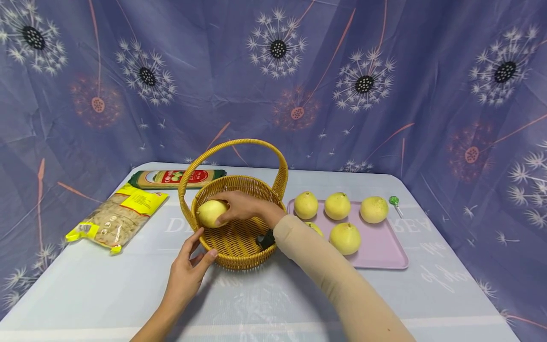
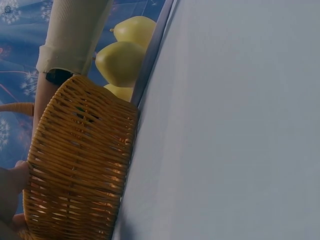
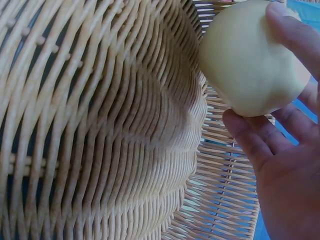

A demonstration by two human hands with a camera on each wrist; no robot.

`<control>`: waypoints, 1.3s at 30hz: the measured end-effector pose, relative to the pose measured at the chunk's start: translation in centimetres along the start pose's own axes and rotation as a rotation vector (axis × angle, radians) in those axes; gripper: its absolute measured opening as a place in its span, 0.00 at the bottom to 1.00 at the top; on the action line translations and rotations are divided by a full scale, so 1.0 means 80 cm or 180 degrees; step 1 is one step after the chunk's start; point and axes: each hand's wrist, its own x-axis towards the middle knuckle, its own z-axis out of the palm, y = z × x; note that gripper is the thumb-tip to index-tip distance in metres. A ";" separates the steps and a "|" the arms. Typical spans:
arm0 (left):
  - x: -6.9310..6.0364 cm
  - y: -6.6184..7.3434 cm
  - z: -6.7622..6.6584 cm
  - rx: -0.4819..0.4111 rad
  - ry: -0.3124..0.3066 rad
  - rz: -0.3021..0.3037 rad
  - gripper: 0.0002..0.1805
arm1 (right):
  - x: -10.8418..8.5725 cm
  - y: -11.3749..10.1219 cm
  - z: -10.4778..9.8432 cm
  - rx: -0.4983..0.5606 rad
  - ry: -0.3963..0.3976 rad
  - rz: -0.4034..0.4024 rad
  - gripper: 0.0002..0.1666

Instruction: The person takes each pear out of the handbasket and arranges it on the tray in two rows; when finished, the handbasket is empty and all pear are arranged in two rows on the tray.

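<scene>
My right hand (image 1: 239,206) reaches into the woven basket (image 1: 239,261) from the right and grips a pale yellow pear (image 1: 209,213) at the basket's left inner side. In the right wrist view, its thumb and fingers (image 3: 290,135) surround the pear (image 3: 252,60) beside the wicker wall. At the near left of the basket, my left hand (image 1: 185,273) touches the rim with thumb and forefinger spread apart. The left wrist view catches only part of this hand (image 2: 12,192), against the edge of the basket (image 2: 80,165).
Several pears (image 1: 345,238) sit on a pink tray (image 1: 384,251) right of the basket. Beyond it lies a green lollipop (image 1: 395,204). To the left are a yellow-ended bag (image 1: 121,213) and a long pasta-like packet (image 1: 175,178). The basket's tall handle (image 1: 243,141) arches above.
</scene>
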 end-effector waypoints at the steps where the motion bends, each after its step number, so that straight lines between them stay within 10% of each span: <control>1: 0.000 0.000 0.000 -0.0002 -0.0001 0.0000 0.35 | 0.000 -0.001 -0.001 0.0025 0.0029 -0.0007 0.42; 39: 0.000 0.001 -0.001 -0.0016 -0.0008 0.0028 0.36 | -0.064 -0.043 -0.056 0.0534 0.0694 -0.0014 0.44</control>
